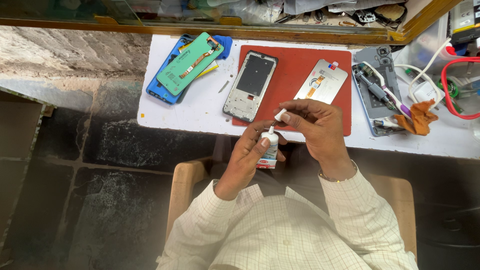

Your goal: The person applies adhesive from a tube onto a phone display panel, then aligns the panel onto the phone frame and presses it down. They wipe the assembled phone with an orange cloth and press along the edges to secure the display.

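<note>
While the white desk (200, 112) carries the dismantled parts, the work itself is held off its near edge, over the lap. Far left on the desk: a blue phone shell (162, 87) with a green panel (189, 64) stacked askew on top, flex strip up, probably parked out of the way. Next, a red mat (295, 65) holds a bare phone frame (250, 86) and a white back panel (321, 81), laid flat within easy reach. Left hand (250, 155): fingers clamped round a small white glue bottle (270, 146), nozzle upright, which would keep the contents from running. Right hand (312, 122): fingers pinched together on the small white cap (280, 114) just above the nozzle. Toward the right edge, a grey phone back (376, 97) serves as a tray for tools, beside an orange rag (419, 117).
</note>
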### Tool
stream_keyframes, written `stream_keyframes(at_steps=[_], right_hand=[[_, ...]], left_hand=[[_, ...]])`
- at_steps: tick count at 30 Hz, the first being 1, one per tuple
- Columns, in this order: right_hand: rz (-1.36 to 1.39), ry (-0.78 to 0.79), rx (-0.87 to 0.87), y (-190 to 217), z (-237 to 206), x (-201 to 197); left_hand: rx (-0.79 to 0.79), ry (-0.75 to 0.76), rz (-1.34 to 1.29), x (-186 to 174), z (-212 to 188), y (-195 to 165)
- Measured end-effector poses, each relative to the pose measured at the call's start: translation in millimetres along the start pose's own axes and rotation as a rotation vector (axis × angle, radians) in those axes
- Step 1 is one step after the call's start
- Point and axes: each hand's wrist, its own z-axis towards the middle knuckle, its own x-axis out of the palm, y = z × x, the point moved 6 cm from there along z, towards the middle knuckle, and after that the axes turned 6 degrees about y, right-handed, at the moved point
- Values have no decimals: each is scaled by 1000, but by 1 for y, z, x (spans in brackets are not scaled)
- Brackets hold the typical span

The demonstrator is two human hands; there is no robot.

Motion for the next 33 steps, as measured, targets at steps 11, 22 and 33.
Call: stream_keyframes(at_steps=[11,22,33], right_hand=[[31,-10,-16,0,0,-3],[-12,2,30,-1,0,-5],[-299,66,74,10,6,1]], left_hand=[[10,3,11,3,2,0],[12,8,6,4,1,1],[-9,28,-33,1,-2,1]])
